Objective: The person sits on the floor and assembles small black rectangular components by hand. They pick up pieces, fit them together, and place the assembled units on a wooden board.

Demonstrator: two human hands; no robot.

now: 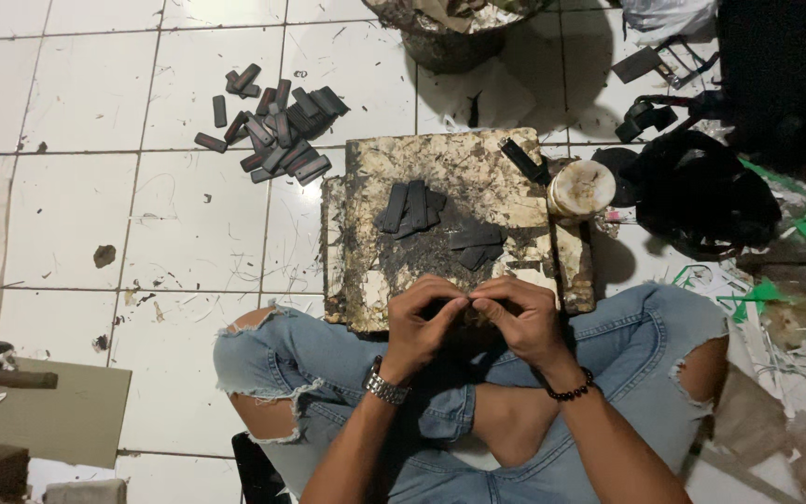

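The person sits cross-legged on the white tiled floor (188,224), and both hands meet just above the lap, at the near edge of a stained, glue-crusted board (459,168) that serves as the surface. The left hand (426,322) and the right hand (520,317) are curled toward each other, fingertips touching, pinching a small brownish piece (471,311) between them. It is mostly hidden by the fingers, so its shape cannot be told. Holding it this close to the body and right over the board's edge seems meant to keep the fine finger work steady.

Just beyond the hands, on the board, lie a few dark flat strips (412,207) in a loose fan, and a second small cluster of dark pieces (476,243) nearer the right hand, all within easy reach. Farther out and to the left of the hands, a bigger heap of similar dark strips (277,131) is scattered on the floor, apparently a separate pile. Beyond the right hand, at the board's far corner, stands a round open pot (580,187) with a pale crusted rim, likely kept close for dipping. A bucket (450,37) stands well beyond the board, and a hammer (6,373) lies far to the left.
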